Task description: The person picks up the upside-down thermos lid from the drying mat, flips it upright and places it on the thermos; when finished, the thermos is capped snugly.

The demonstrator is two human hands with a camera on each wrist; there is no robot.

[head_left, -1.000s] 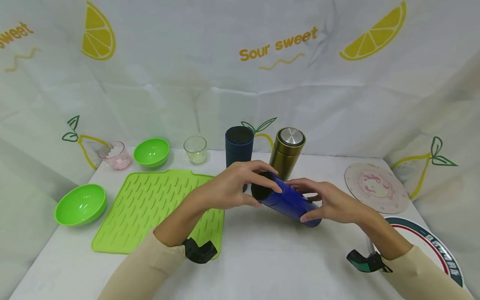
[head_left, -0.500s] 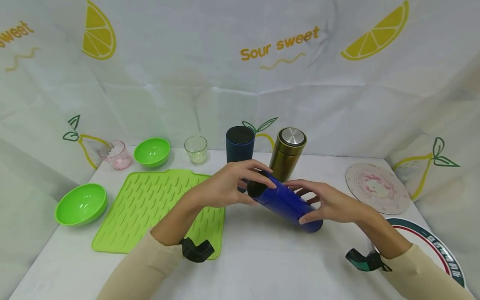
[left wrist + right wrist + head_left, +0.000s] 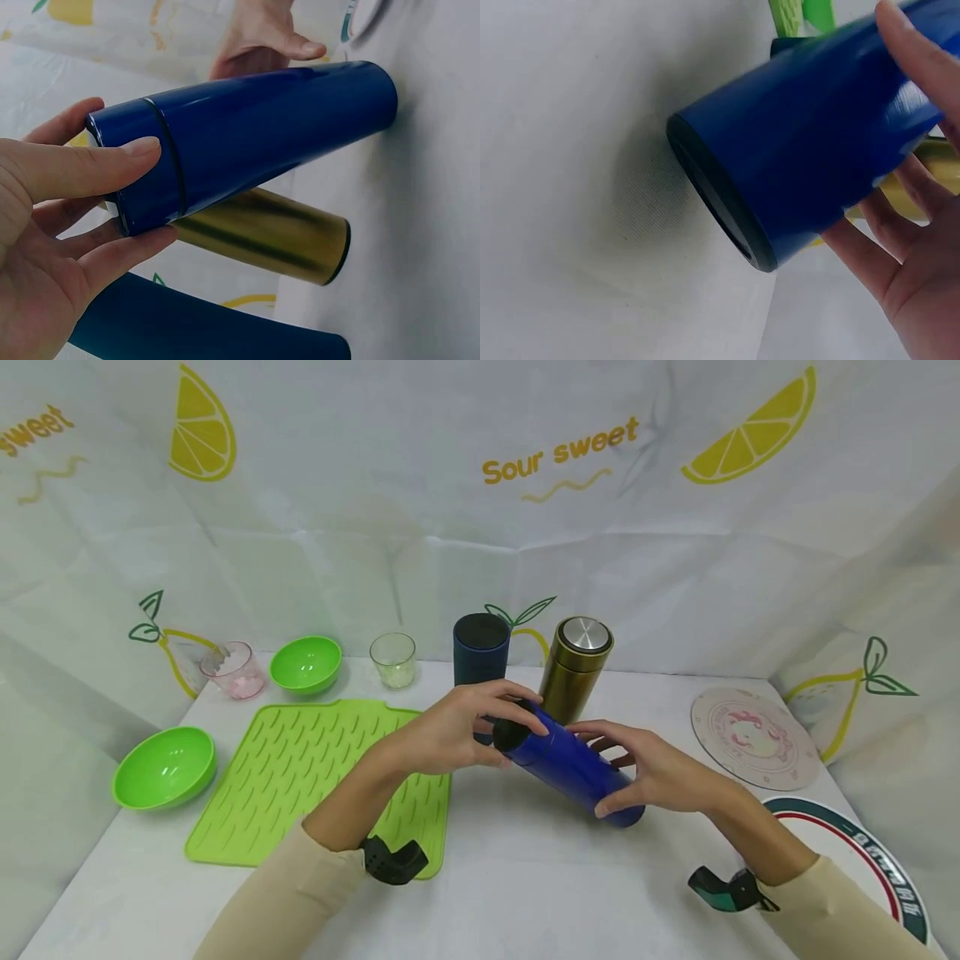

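Note:
Tilted over the table is a glossy blue thermos bottle [image 3: 562,764], its dark top end up to the left and its base low to the right. My left hand [image 3: 453,731] grips the top end, with the thumb on one side and fingertips on the other, by a dark seam seen in the left wrist view. Near the base, my right hand [image 3: 652,768] holds the body between thumb and fingers. The right wrist view shows the bottle's black bottom [image 3: 720,199] facing the white tabletop. Just behind stand a gold thermos [image 3: 572,685] with a silver lid and a dark teal thermos [image 3: 481,656].
A green ridged mat [image 3: 300,777] lies to the left, with two green bowls [image 3: 163,768] around it. A pink glass [image 3: 236,672] and a clear glass [image 3: 393,662] stand at the back. At right lie a pinkish round mat [image 3: 753,739] and a white plate with a dark green rim [image 3: 900,902].
The bottle's top end has shifted slightly left and its base slightly nearer me, mostly in the first half second. Both hands keep their hold.

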